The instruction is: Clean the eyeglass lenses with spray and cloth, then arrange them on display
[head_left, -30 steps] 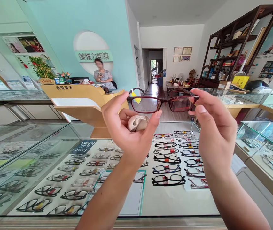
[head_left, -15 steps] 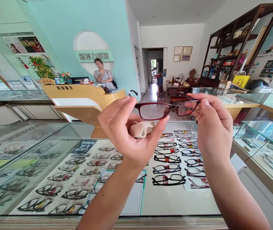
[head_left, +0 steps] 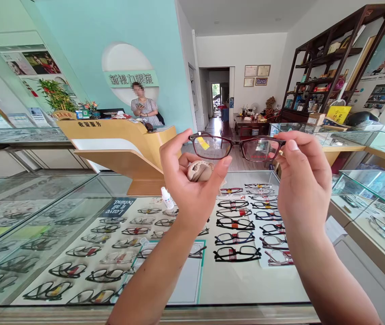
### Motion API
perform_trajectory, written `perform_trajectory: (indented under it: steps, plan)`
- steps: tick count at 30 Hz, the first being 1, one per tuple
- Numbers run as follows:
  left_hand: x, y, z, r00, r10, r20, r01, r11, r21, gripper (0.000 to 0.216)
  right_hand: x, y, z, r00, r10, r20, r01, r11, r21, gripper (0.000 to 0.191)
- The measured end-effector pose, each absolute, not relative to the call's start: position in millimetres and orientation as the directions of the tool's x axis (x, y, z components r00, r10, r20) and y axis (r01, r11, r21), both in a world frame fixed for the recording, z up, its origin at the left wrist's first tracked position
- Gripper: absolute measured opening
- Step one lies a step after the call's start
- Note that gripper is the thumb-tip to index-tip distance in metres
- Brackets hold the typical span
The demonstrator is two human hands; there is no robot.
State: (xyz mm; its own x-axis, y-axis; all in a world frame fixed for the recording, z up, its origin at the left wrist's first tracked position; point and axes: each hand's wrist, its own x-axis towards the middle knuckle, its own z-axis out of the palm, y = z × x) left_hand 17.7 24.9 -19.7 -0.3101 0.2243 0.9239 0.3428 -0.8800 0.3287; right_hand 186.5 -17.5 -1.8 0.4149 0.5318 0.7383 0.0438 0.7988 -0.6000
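Note:
A pair of dark red-framed eyeglasses [head_left: 236, 143] is held up above the glass counter, its two lenses side by side. At one end, my left hand [head_left: 192, 194] grips the frame with the index finger at the corner and the thumb by the lower rim. The same hand's curled fingers keep a crumpled beige cloth [head_left: 201, 171] with a scalloped edge against the palm. My right hand [head_left: 304, 176] pinches the opposite end of the frame between thumb and fingers. Through one lens shows a yellow patch. The temples are mostly hidden.
Under the hands, a glass display counter [head_left: 253, 289] holds rows of eyeglasses [head_left: 236, 253]. A small white bottle [head_left: 167, 198] stands beyond my left forearm. Behind a wooden reception desk [head_left: 111, 135] stands a person [head_left: 144, 108]. More glass cases [head_left: 375, 198] flank both sides.
The eyeglasses have turned, bringing the lenses more level and squarely in view. My left hand has shifted right and upright, uncovering the white bottle. Both hands keep their hold.

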Motion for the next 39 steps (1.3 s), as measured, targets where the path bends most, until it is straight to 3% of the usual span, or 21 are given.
perform_trajectory:
  steps: [5, 15, 22, 27, 39]
  plan:
    - [18.8, 26.6, -19.1, -0.260, 0.264, 0.929, 0.326, -0.881, 0.341, 0.076, 184.9, -19.7, -0.7, 0.436, 0.491, 0.754, 0.075, 0.816, -0.574, 0.016]
    - [18.8, 23.6, -15.3, -0.246, 0.254, 0.935, 0.354, -0.875, 0.331, 0.064, 185.4, -23.3, -3.3, 0.439, 0.435, 0.786, 0.149, 0.828, -0.541, 0.012]
    - [16.4, 25.2, -20.8, -0.263, 0.102, 0.959, 0.467, -0.856, 0.219, 0.076, 186.4, -17.2, -3.4, 0.393, 0.572, 0.720, -0.032, 0.791, -0.611, 0.013]
    - [15.2, 21.0, -21.4, -0.242, 0.031, 0.970, 0.550, -0.819, 0.163, 0.078, 188.5, -12.7, -3.3, 0.367, 0.601, 0.710, -0.048, 0.774, -0.631, 0.017]
    - [16.1, 31.2, -24.4, -0.239, 0.053, 0.969, 0.495, -0.853, 0.168, 0.073, 184.6, -9.9, -5.8, 0.401, 0.414, 0.817, 0.045, 0.882, -0.469, 0.012]
